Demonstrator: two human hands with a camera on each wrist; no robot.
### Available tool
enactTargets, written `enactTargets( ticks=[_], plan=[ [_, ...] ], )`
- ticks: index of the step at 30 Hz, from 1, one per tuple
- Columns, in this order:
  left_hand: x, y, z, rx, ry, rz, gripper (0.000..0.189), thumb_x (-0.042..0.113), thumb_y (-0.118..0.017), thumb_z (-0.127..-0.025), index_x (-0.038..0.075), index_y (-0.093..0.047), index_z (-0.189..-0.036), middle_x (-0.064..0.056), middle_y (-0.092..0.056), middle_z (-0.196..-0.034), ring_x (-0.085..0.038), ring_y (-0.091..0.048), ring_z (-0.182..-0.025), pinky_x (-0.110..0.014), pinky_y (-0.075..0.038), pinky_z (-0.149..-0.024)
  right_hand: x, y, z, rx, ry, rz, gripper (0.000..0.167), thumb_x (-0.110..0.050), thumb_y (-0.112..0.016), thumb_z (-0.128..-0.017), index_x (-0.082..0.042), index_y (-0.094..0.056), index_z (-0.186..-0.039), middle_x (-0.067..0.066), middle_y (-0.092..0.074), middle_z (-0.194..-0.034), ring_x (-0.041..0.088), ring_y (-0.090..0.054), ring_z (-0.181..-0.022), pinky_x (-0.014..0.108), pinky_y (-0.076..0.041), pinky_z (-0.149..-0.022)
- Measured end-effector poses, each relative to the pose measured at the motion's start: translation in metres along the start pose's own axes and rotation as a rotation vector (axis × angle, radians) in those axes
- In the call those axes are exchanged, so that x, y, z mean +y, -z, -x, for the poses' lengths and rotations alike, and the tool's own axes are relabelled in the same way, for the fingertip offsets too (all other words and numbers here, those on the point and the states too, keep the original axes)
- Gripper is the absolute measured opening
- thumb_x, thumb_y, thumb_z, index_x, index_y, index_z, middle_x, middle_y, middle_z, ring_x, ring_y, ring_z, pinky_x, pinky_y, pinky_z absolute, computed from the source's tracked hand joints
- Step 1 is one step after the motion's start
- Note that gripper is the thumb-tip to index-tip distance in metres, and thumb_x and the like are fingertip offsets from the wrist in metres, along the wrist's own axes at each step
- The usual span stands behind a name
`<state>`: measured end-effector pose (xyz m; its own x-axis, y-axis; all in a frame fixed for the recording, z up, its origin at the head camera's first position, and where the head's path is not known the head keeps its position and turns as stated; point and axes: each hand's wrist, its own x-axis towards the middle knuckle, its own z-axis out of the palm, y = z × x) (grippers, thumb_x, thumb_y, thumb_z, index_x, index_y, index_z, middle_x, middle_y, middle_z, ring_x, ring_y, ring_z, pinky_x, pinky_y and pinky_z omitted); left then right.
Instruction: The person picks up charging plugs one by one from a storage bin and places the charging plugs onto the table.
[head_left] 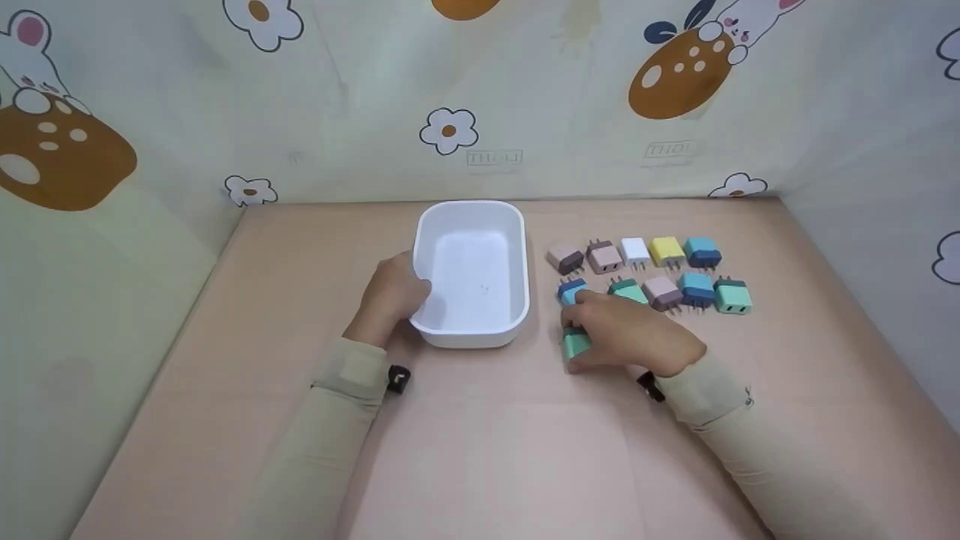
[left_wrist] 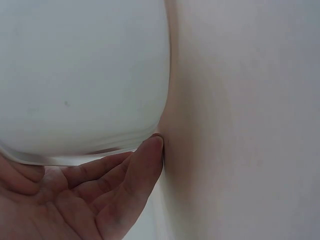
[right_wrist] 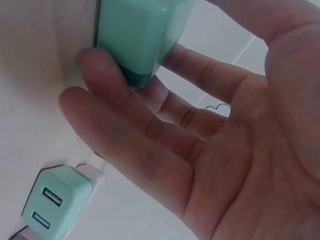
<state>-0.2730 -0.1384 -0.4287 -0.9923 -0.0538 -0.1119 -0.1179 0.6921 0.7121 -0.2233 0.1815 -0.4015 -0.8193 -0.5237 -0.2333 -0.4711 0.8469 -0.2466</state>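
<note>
My left hand (head_left: 391, 291) grips the left side of a white plastic tub (head_left: 470, 339), thumb over the rim. In the left wrist view, the fingers (left_wrist: 137, 172) curl along the tub's outer wall close to the tabletop. To the tub's right, my right hand (head_left: 626, 330) pinches a green USB charger plug (head_left: 576, 344) between thumb and fingers. The right wrist view shows this green charger (right_wrist: 132, 35) with its darker end against the fingers. Just behind the hand sits a blue charger (head_left: 571, 289), and a second green charger (head_left: 627, 289) is partly covered by the hand.
Several more chargers lie in two rows to the right, among them a yellow one (head_left: 666, 251), a white one (head_left: 634, 253) and a mint-green one (head_left: 733, 297). A patterned cloth wall (head_left: 360, 112) rises behind the pinkish tabletop (head_left: 495, 450).
</note>
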Motion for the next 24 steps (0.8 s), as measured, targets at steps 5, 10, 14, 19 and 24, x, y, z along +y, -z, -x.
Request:
enactTargets(
  ticks=[5, 10, 14, 19, 24],
  plan=[
    [0.0, 0.0, 0.0, -0.001, -0.002, -0.004, 0.052, 0.002, -0.054, -0.099, 0.0, -0.054, -0.151, -0.023, -0.064, -0.142, -0.037, -0.068, -0.118, -0.051, -0.056, -0.106, 0.001, 0.002, 0.001, 0.007, -0.001, -0.007, 0.054, -0.036, -0.094, -0.081, -0.011, -0.076, -0.125, 0.002, -0.064, -0.109, 0.02, -0.061, -0.089, 0.038, -0.059, -0.082],
    [0.001, 0.0, 0.0, 0.003, 0.004, 0.008, 0.052, 0.002, -0.054, -0.099, 0.001, -0.055, -0.151, -0.022, -0.065, -0.141, -0.036, -0.068, -0.117, -0.051, -0.056, -0.106, 0.003, 0.007, 0.002, 0.037, 0.024, -0.006, 0.052, -0.038, -0.092, -0.084, -0.011, -0.076, -0.125, 0.002, -0.065, -0.111, 0.019, -0.063, -0.091, 0.039, -0.06, -0.085],
    [0.001, 0.0, 0.0, -0.003, 0.009, 0.012, 0.052, 0.003, -0.053, -0.099, 0.0, -0.054, -0.151, -0.022, -0.065, -0.14, -0.036, -0.068, -0.117, -0.05, -0.057, -0.105, 0.008, 0.013, 0.003, 0.123, 0.047, 0.017, 0.049, -0.041, -0.088, -0.088, -0.01, -0.076, -0.125, 0.005, -0.066, -0.116, 0.02, -0.065, -0.098, 0.042, -0.061, -0.089],
    [0.001, 0.001, -0.001, -0.008, 0.014, 0.011, 0.051, 0.003, -0.052, -0.098, 0.0, -0.056, -0.148, -0.021, -0.066, -0.139, -0.035, -0.068, -0.115, -0.05, -0.057, -0.105, 0.017, 0.022, 0.004, 0.256, 0.055, -0.002, 0.054, -0.043, -0.085, -0.091, -0.015, -0.072, -0.135, 0.009, -0.061, -0.137, 0.03, -0.061, -0.124, 0.054, -0.055, -0.106],
    [0.002, 0.001, -0.001, -0.02, 0.039, 0.005, 0.052, 0.005, -0.052, -0.1, 0.001, -0.053, -0.151, -0.021, -0.064, -0.142, -0.035, -0.066, -0.118, -0.053, -0.053, -0.109, 0.029, 0.03, 0.006, 0.356, 0.022, -0.007, 0.069, -0.052, -0.076, -0.096, -0.021, -0.056, -0.155, 0.011, -0.04, -0.165, 0.04, -0.033, -0.155, 0.066, -0.036, -0.121]
  ],
)
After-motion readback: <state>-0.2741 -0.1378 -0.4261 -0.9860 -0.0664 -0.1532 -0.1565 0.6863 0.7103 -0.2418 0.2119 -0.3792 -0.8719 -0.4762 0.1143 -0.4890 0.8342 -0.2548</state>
